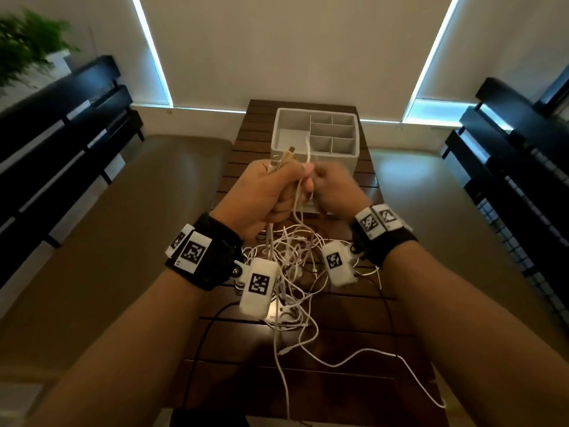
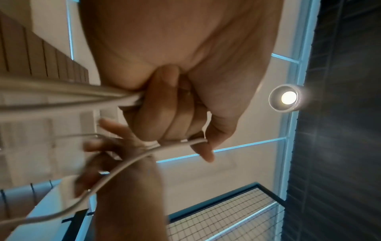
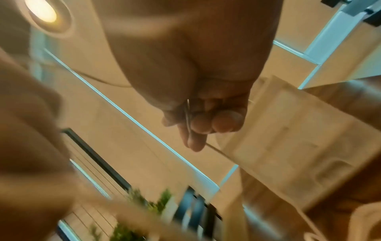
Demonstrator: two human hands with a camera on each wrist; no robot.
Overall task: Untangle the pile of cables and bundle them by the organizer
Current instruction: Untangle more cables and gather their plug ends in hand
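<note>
A tangle of white cables lies on the dark slatted table in the head view. My left hand is raised above it and grips a bunch of cable ends; plugs stick up from the fist. The left wrist view shows the curled fingers round the white cables. My right hand is right beside the left one and pinches one thin white cable, which shows as a thin wire in the right wrist view. The white organizer stands just behind both hands.
A black cable runs across the near part of the table. Dark bench-like furniture flanks the left, and more dark furniture the right. A green plant is at the far left. Blinds cover the windows behind.
</note>
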